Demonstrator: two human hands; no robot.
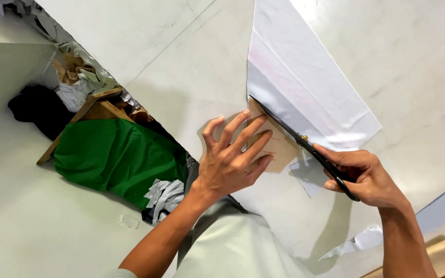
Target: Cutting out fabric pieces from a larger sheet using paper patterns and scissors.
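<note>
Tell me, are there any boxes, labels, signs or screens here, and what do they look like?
None that I can see. The left hand presses a tan paper pattern on white cloth. The right hand cuts with black scissors. A green cloth bundle lies below the table.

My right hand (pixel 364 175) hides the scissors' (pixel 305 144) handles; beyond my left hand's (pixel 230 159) fingertips, white fabric (pixel 305 82) covers the brown pattern's (pixel 279 146) far edge and runs off the top edge
</note>
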